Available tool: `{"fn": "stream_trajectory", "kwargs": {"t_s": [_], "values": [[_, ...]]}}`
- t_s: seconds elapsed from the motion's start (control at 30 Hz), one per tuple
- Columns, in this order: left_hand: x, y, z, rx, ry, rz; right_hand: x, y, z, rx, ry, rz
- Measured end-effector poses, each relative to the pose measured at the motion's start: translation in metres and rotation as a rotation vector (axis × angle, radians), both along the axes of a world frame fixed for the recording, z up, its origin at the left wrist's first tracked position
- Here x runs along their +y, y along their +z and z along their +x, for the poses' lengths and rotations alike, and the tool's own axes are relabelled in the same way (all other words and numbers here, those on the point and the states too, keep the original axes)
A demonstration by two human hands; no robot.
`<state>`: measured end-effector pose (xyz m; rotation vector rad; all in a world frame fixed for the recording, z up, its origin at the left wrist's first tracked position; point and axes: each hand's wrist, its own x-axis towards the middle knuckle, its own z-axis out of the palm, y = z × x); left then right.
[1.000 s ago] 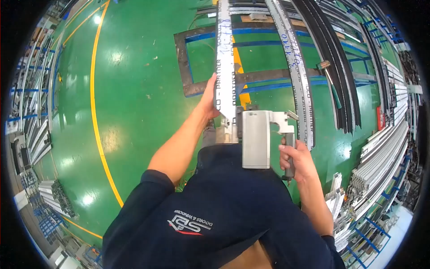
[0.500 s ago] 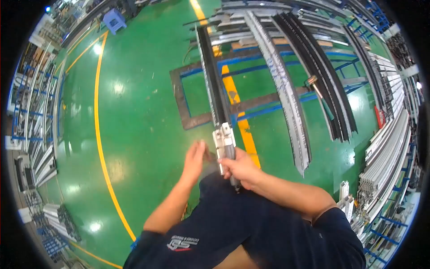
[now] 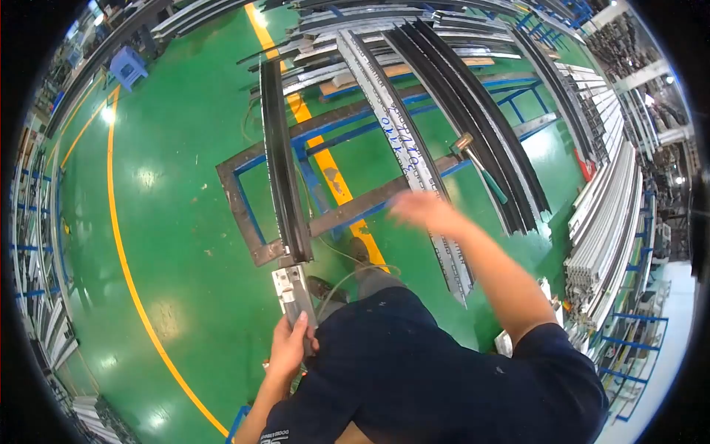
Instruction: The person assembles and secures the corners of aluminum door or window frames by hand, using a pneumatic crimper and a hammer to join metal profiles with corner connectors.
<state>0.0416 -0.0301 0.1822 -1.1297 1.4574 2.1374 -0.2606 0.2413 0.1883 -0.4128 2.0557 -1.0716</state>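
My left hand [image 3: 290,346] is closed around the grey lower part of a silver metal fitting [image 3: 288,287], thumb along its top. The fitting's far end meets the near end of a long black metal profile [image 3: 278,163], which lies across the frame bench. Over the silver profile [image 3: 396,122] with blue handwriting hovers my right hand [image 3: 427,212]; motion smears its fingers, and nothing held in it can be made out. To its right, a hammer [image 3: 482,172] with a green grip rests on several black profiles [image 3: 462,81].
A blue-and-brown metal frame bench [image 3: 344,216] carries the profiles. A thin hose [image 3: 347,275] loops beside my feet. Stacked white profiles [image 3: 610,229] stand on racks at right. A blue stool [image 3: 128,66] stands far left on the green floor [image 3: 177,222].
My right hand has let go of the fitting and moved right, over the silver profile. My left hand has taken hold of the fitting. The view has shifted right.
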Motion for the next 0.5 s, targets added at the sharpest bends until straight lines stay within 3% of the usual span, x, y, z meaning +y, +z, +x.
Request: {"fn": "stream_trajectory", "kwargs": {"t_s": [0.03,0.07,0.1,0.13,0.17,0.2,0.23,0.27,0.33,0.5], "values": [[0.003,-0.001,0.002,-0.014,-0.005,-0.062,0.059,-0.069,-0.038,0.339,-0.304,0.117],[0.010,0.002,-0.002,-0.004,0.074,-0.083,0.094,-0.066,-0.066,0.482,-0.343,0.557],[0.013,0.001,-0.004,-0.033,0.114,-0.088,0.141,-0.088,-0.097,0.579,-0.337,0.831],[0.013,0.000,-0.002,-0.072,0.071,-0.132,0.165,-0.091,-0.105,0.779,-0.322,0.839],[0.015,0.004,0.002,-0.124,0.048,-0.180,0.183,-0.092,-0.119,0.636,-0.374,0.866],[0.021,0.015,-0.004,-0.153,0.094,-0.194,0.197,-0.099,-0.133,0.626,-0.239,0.988],[0.024,0.018,-0.007,-0.200,0.160,-0.218,0.211,-0.119,-0.143,0.832,-0.091,1.038],[0.026,0.018,-0.009,-0.220,0.126,-0.226,0.229,-0.130,-0.157,0.687,-0.090,1.027],[0.027,0.020,-0.014,-0.254,0.112,-0.245,0.255,-0.162,-0.186,0.714,-0.031,1.088],[0.036,0.034,-0.027,-0.280,0.093,-0.296,0.237,-0.138,-0.183,0.726,0.127,1.017]]}}
